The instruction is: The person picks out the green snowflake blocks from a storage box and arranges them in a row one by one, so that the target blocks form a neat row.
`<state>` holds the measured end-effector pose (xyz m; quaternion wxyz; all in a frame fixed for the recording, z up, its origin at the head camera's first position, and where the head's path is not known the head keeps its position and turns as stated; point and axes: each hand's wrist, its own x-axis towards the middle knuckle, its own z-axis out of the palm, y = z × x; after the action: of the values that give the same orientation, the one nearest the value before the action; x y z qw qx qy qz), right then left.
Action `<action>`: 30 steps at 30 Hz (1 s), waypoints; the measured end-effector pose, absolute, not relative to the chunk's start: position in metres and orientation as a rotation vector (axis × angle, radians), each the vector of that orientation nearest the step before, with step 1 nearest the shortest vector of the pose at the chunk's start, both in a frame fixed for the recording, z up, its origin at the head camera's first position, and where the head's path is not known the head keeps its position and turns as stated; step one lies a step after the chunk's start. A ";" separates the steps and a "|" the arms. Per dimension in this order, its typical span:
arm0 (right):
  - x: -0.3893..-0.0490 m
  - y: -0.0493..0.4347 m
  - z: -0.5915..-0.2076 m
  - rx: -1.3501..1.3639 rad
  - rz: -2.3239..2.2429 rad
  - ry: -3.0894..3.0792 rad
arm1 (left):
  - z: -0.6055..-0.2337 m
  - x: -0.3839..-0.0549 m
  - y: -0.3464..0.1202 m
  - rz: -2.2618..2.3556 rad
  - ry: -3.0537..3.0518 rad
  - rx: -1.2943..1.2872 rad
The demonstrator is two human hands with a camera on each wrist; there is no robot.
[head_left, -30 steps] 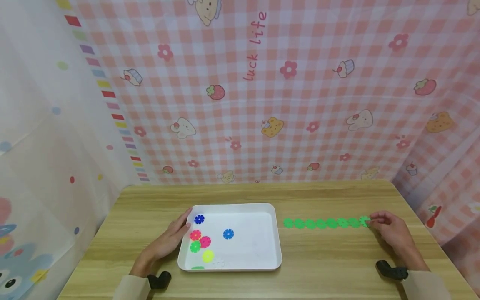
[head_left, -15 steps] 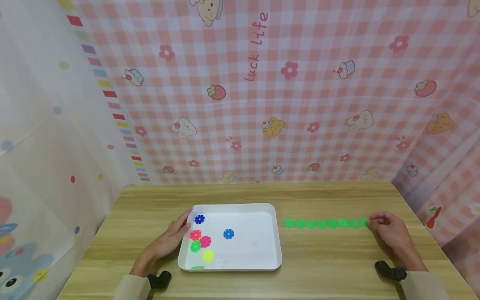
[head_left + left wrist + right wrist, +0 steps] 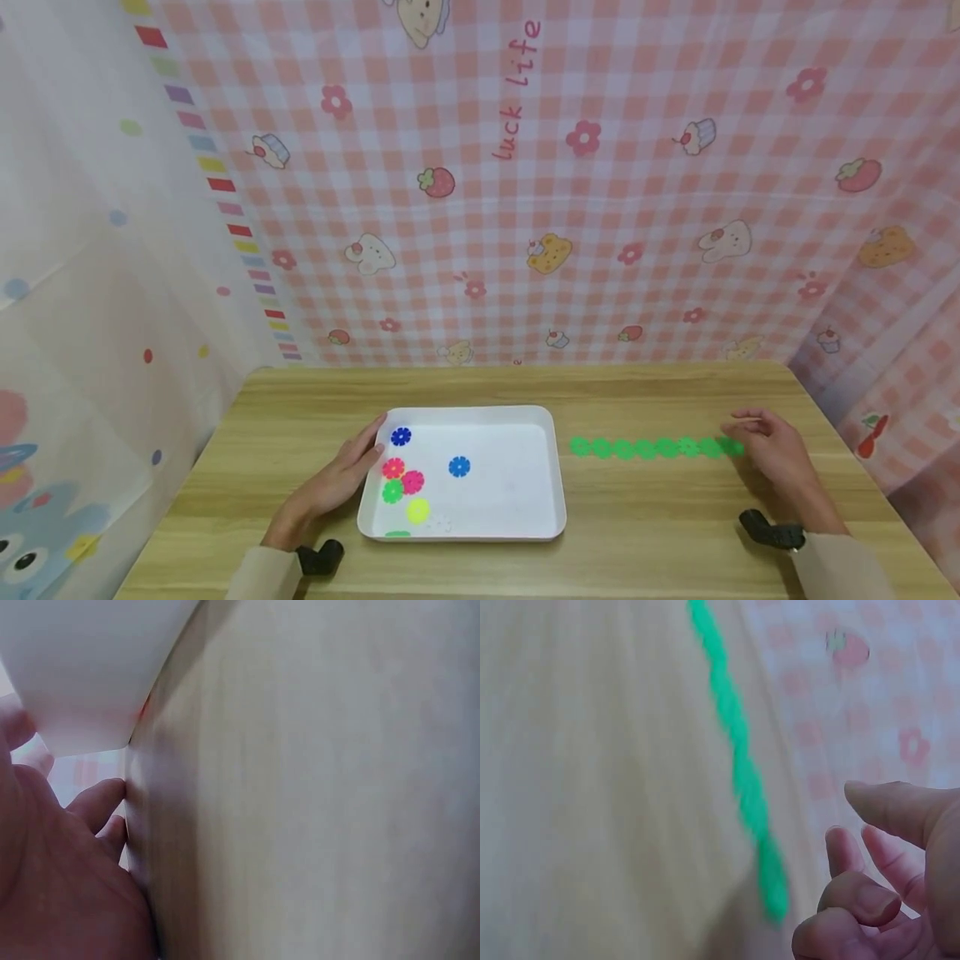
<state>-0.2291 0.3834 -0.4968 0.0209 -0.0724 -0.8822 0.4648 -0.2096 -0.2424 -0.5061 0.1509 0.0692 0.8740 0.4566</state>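
Observation:
A chain of several green snowflake discs (image 3: 647, 449) lies in a row on the table, right of a white tray (image 3: 510, 500). Over the chain's right end is my right hand (image 3: 776, 450), thumb and index finger spread apart with nothing between them. In the right wrist view the green chain (image 3: 739, 742) runs past the fingertips, and the other fingers are loosely bent. My left hand (image 3: 341, 473) rests along the tray's left side, fingers stretched out and thumb at the rim. The left wrist view shows the tray's outer wall (image 3: 97, 667) beside the fingers.
Inside the tray lie loose snowflake discs: a dark blue one (image 3: 401, 437), a lighter blue one (image 3: 460, 467), plus pink, red, green, yellow and white ones toward the left. A checked curtain (image 3: 585, 208) hangs behind the wooden table (image 3: 645, 542).
My right hand has let go of the last green disc and lifted slightly, its fingers parting. The chain stays on the table. My left hand keeps its place at the tray.

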 end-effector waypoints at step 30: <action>-0.293 0.196 -0.435 0.377 2.074 -2.714 | -0.506 -0.210 -0.242 1.325 2.506 0.192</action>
<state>-0.2933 0.1965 -0.4349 -0.1469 0.1085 -0.7813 0.5968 -0.2098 -0.2423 -0.5059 0.1495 0.0670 0.8721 0.4611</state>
